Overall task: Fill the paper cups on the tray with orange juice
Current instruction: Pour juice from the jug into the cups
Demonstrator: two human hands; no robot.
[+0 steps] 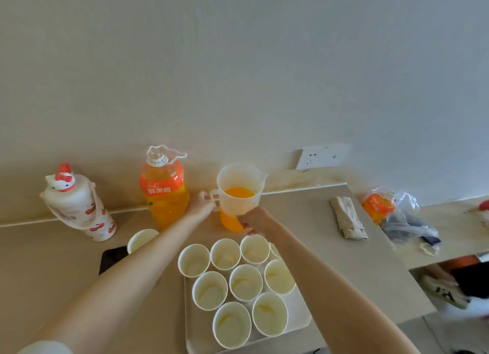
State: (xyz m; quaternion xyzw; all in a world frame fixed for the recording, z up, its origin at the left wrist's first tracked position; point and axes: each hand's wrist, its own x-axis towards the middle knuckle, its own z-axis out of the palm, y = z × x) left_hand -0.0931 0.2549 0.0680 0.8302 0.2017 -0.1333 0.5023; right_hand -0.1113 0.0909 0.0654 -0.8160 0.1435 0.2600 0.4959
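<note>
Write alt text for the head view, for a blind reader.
A person's left hand grips the handle of a clear measuring jug part full of orange juice, with the right hand at the jug's base. In front, a white tray holds paper cups that look empty; an orange juice bottle stands left of the jug.
</note>
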